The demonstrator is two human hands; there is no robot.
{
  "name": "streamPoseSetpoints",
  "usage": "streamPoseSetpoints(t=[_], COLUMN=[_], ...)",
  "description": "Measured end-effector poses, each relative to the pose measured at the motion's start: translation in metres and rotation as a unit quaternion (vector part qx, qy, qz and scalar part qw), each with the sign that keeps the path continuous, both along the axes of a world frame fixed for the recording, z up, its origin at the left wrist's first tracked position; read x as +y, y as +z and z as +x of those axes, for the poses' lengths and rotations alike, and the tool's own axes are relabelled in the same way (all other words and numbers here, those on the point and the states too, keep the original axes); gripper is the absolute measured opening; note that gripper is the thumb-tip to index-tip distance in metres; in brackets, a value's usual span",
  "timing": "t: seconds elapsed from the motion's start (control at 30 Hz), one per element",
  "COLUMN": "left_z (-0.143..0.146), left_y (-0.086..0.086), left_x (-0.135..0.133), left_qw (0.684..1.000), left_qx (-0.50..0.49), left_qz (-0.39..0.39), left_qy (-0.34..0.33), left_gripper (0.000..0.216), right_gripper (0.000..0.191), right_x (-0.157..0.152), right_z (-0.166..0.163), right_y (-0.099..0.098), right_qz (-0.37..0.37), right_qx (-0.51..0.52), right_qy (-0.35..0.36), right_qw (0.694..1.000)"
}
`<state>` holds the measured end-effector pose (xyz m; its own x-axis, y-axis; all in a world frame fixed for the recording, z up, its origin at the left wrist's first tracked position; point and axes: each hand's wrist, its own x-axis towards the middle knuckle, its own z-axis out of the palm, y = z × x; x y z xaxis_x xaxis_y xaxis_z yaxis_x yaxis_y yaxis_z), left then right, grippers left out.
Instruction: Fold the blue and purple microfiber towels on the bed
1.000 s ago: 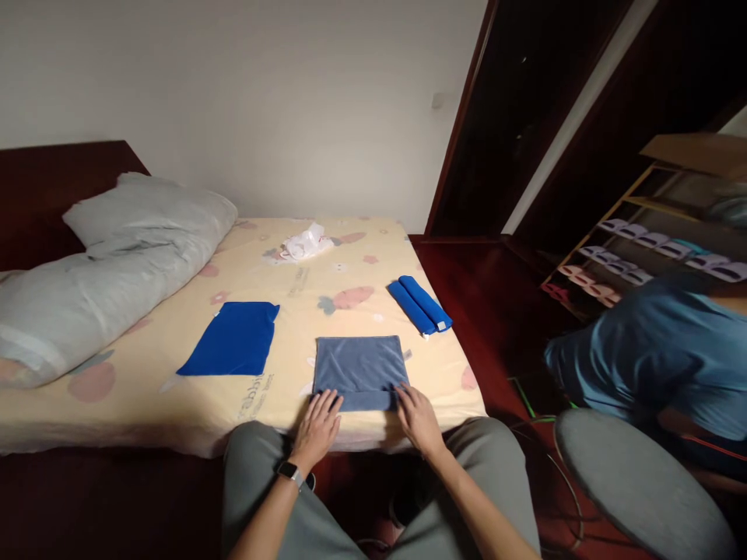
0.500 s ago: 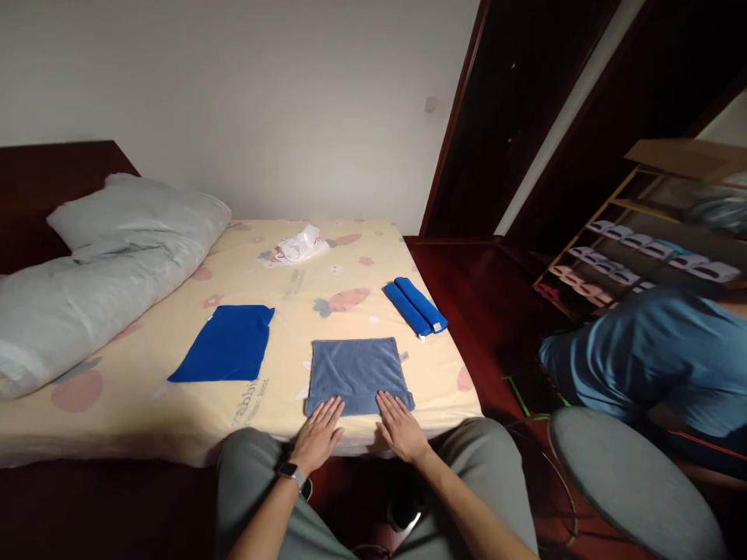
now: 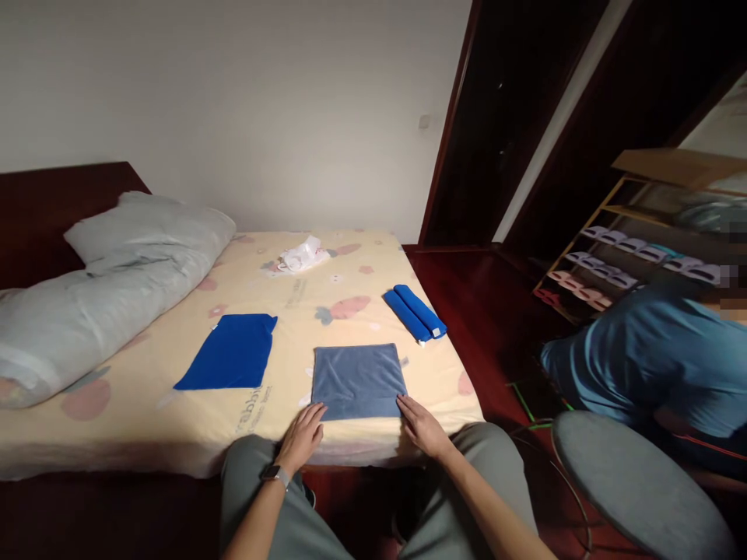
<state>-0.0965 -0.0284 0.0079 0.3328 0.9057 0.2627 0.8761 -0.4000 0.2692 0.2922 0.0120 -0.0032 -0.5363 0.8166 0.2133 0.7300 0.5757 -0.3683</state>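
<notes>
A grey-blue cloth lies spread nearly flat on the bed, close to its front edge, with faint wrinkles. My left hand, with a watch on the wrist, rests its stretched fingers at the cloth's near left corner. At the near right corner, the fingers of my right hand lie extended over the cloth's edge. To the left is a flat bright blue cloth with one folded-over corner. Two rolled blue cloths sit side by side near the bed's right edge.
A crumpled white plastic bag lies farther back on the patterned bed sheet. A grey quilt is heaped at left. On the right are a round grey stool, a person in a blue shirt and a shoe rack.
My hands have moved apart, from the cloth's near edge out to its two near corners. The cloth's near strip looks smoother and squarer. The view has tilted slightly upward.
</notes>
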Motion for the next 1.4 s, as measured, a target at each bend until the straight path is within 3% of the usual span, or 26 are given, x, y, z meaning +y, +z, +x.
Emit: streamPoseSetpoints(t=[0.13,0.5,0.63,0.8,0.93,1.07,1.2,1.4], left_z=[-0.003,-0.013,-0.015,-0.021,-0.024,-0.018,-0.010,-0.002], left_y=[-0.006,-0.022,-0.018,-0.006,-0.001,-0.008,-0.021,-0.031], left_x=[0.006,0.013,0.012,0.001,-0.008,-0.004,0.005,0.011], left_qw=[0.997,0.983,0.982,0.994,0.995,0.982,0.958,0.944], left_qx=[-0.044,-0.157,-0.160,-0.098,-0.094,-0.161,-0.232,-0.265], left_qz=[0.027,0.006,0.005,0.016,-0.014,-0.040,-0.031,-0.016], left_qy=[0.053,0.092,0.099,0.048,0.036,0.089,0.164,0.196], left_gripper=[0.046,0.038,0.035,0.043,0.038,0.031,0.038,0.040], right_gripper=[0.062,0.049,0.054,0.050,0.044,0.044,0.058,0.037], right_x=[0.001,0.011,0.009,-0.001,-0.007,-0.006,-0.001,0.006], right_z=[0.004,0.004,0.006,0.016,0.018,0.013,0.012,0.010], right_y=[0.003,-0.007,0.004,0.025,0.027,0.016,0.005,-0.003], right_qz=[0.019,-0.026,-0.011,0.018,-0.030,-0.118,-0.188,-0.203], right_qx=[0.021,0.143,0.103,0.002,0.036,0.174,0.283,0.329], right_qy=[-0.040,-0.089,-0.074,-0.024,-0.020,-0.091,-0.097,-0.158], right_qw=[0.999,0.985,0.992,1.000,0.999,0.973,0.935,0.909])
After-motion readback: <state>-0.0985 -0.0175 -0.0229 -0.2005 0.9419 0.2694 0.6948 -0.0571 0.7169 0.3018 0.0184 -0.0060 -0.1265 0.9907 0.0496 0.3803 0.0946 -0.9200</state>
